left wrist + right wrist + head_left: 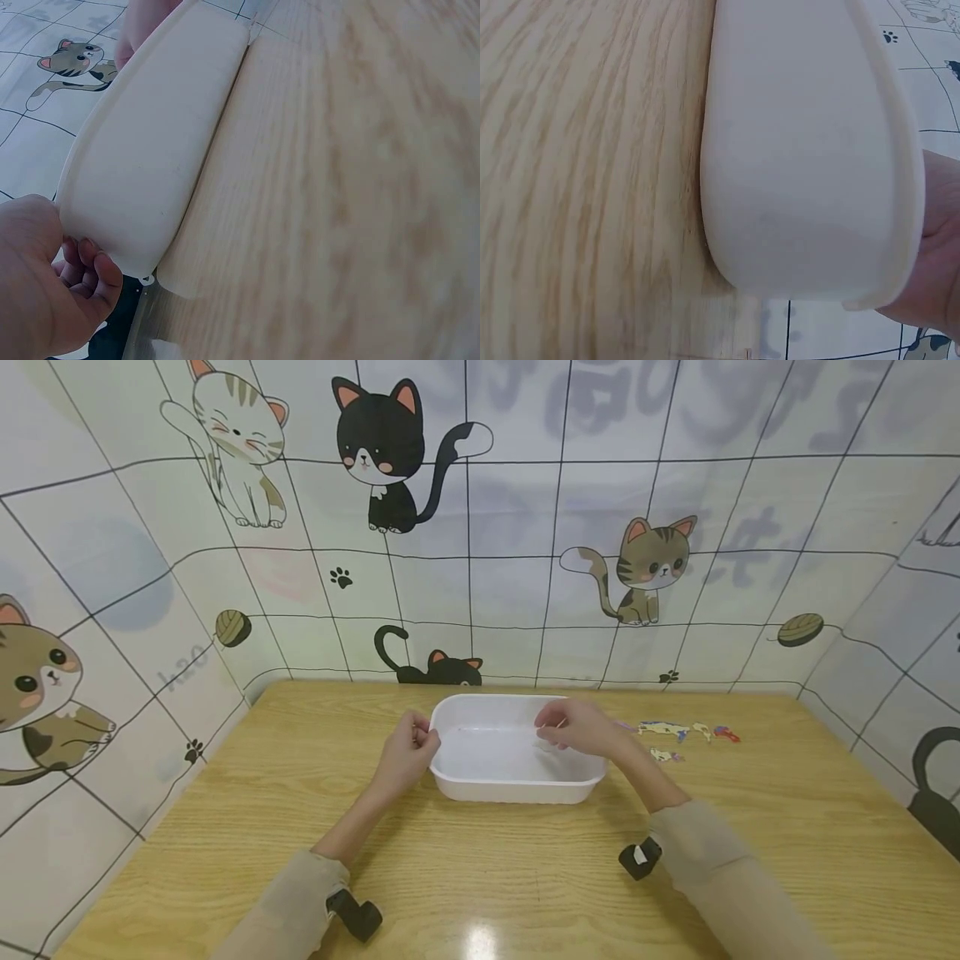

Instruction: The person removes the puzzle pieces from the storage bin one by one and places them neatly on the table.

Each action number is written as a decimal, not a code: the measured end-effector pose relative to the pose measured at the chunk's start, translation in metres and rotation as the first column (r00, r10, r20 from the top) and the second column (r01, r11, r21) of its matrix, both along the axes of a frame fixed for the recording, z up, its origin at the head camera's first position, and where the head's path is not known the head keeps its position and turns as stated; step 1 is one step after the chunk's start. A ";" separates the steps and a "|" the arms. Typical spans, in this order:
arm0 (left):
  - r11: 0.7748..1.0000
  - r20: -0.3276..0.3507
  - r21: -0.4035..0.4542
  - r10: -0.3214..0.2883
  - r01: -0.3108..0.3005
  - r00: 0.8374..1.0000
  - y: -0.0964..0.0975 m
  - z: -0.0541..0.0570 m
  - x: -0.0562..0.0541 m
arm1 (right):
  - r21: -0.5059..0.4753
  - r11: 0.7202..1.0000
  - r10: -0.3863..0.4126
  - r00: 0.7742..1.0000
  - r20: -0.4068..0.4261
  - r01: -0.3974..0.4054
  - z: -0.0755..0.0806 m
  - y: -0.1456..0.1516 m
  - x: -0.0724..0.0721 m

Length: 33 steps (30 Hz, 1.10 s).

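A white plastic tub [491,791] with rounded corners stands on the wooden table. My left hand [408,750] pinches its left rim, thumb on the near side and fingers curled; the left wrist view shows this left hand [64,277] against the tub's end wall [150,142]. Over the right part of the tub is my right hand [581,727], its bent fingers and thumb drawn together above the inside. I cannot tell whether something small is between those fingertips. In the right wrist view the tub's outer wall [802,165] hides most of the right hand [934,255].
Several small colourful flat pieces [663,729] lie on the table to the right of the tub, partly behind the right forearm. The wooden table [465,868] meets a cat-printed cloth backdrop [517,568] at its back and sides. Black wrist cameras [354,916] sit on both sleeves.
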<state>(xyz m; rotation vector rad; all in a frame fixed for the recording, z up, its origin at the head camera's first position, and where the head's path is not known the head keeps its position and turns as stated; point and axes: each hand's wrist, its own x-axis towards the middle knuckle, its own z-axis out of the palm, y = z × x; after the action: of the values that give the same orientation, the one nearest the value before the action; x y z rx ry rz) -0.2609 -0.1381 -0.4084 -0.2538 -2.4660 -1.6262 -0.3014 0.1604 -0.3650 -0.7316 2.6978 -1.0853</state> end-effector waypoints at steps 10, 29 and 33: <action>1.000 -0.008 -0.002 0.001 -0.001 1.000 0.000 -0.002 -0.001 | 0.222 0.974 -0.031 0.995 -0.099 0.052 -0.005 -0.012 -0.005; 1.000 0.002 -0.008 0.012 -0.012 1.000 0.001 0.000 0.000 | 0.215 0.974 -0.062 0.998 -0.030 0.067 -0.010 -0.017 -0.005; 1.000 0.011 -0.009 0.016 -0.016 1.000 0.001 0.001 0.000 | 0.202 0.977 -0.067 0.998 0.000 0.065 -0.010 -0.017 -0.005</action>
<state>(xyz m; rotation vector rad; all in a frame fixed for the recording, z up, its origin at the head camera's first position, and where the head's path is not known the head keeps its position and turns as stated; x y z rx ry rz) -0.2612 -0.1368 -0.4077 -0.2268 -2.4771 -1.6154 -0.3061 0.1438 -0.3754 -0.6069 2.7910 -0.8072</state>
